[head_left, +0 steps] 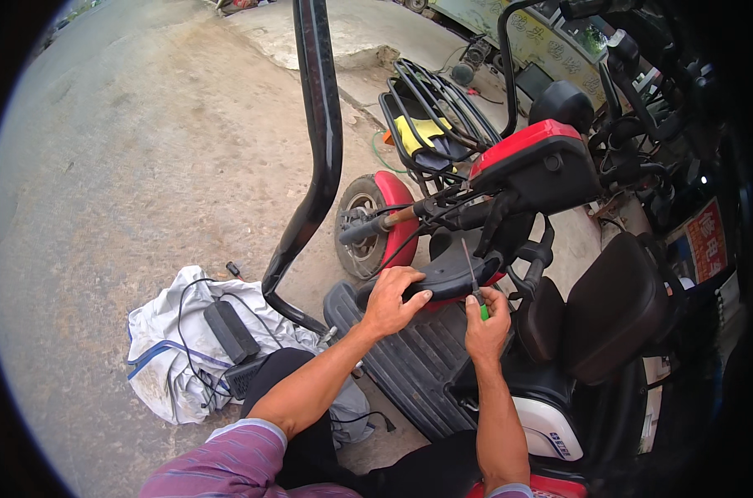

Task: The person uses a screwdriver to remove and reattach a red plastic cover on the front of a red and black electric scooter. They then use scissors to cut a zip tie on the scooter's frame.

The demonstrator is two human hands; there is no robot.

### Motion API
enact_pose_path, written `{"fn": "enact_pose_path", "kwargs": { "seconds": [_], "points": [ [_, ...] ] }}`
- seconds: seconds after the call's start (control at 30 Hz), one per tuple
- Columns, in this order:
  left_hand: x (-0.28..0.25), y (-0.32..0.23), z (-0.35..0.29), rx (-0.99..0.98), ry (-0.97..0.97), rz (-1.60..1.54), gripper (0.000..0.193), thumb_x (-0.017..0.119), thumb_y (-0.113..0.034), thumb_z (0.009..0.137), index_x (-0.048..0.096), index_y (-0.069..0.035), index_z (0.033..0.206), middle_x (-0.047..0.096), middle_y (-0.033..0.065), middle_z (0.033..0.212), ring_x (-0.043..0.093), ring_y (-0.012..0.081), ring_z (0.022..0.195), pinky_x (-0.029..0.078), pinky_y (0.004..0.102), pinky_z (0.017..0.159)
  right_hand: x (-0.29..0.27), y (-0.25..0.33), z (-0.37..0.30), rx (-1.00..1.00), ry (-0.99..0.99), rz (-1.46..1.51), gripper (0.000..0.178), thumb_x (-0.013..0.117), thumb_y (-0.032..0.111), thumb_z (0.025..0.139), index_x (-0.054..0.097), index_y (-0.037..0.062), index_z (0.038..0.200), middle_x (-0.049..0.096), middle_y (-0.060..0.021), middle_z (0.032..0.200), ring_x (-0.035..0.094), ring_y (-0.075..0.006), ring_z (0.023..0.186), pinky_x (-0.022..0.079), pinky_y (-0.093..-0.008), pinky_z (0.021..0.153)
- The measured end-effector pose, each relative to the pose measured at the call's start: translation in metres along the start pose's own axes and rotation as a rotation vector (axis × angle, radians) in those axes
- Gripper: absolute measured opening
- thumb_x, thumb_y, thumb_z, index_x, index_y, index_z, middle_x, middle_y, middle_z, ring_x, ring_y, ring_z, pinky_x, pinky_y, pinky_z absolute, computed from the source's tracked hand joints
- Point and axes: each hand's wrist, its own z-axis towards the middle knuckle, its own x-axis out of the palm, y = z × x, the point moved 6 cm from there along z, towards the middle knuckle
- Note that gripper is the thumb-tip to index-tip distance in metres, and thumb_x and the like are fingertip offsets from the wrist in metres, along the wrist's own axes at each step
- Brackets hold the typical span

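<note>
One screwdriver [476, 292] (handle [484, 313] partly hidden)

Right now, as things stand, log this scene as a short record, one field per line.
Left hand: on the left part of a black plastic panel; whether it grips is unclear
Right hand: holding a screwdriver with a green-and-black handle
Screwdriver shaft: pointing away from the person
Vehicle: red and black, with a ribbed footboard and dark seat
Front wheel: under a red fender
Left on ground: white sheet with a black box and cables on it
</note>
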Motion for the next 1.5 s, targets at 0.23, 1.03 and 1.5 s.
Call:
{"fn": "enact_pose_path", "kwargs": {
  "seconds": [0.23, 1.03, 1.5],
  "points": [
    [0.020, 0.012, -0.001, 0.015, 0.143, 0.109, 0.066, 0.065, -0.051, 0.091, 0.056, -0.003, 0.135, 0.054, 0.0196, 0.137, 0.048, 0.0361, 0.130, 0.034, 0.0476, 0.110, -0.048, 0.009, -0.056, -0.091, 0.755, -0.487, 0.028, 0.072, 0.021, 0.086, 0.068, 0.0014, 0.106, 0.071, -0.0179, 0.093, 0.069, -0.0385, 0.087, 0.054, -0.0456, 0.078],
    [-0.156, -0.153, -0.245, -1.100, -0.364, -0.217, 0.046, 0.067, -0.031, 0.096, 0.063, 0.004, 0.126, 0.071, 0.0149, 0.116, 0.069, 0.0264, 0.107, 0.051, 0.0394, 0.097, -0.063, -0.024, -0.149, 0.236, 1.191, -0.741, 0.046, 0.072, 0.041, 0.086, 0.067, -0.0027, 0.096, 0.068, -0.0217, 0.081, 0.070, -0.0297, 0.083, 0.051, -0.0452, 0.077],
    [-0.349, -0.696, -0.833, -2.464, -0.988, 0.025, 0.010, 0.056, -0.017, 0.097, 0.060, -0.010, 0.092, 0.057, 0.0078, 0.069, 0.057, 0.0219, 0.056, 0.044, 0.0389, 0.050, -0.086, 0.165, -0.271, 0.309, 1.548, -0.559, 0.034, 0.070, 0.033, 0.091, 0.066, -0.0011, 0.091, 0.063, -0.0082, 0.070, 0.061, -0.0167, 0.063, 0.048, -0.0357, 0.060]
  ]
}}
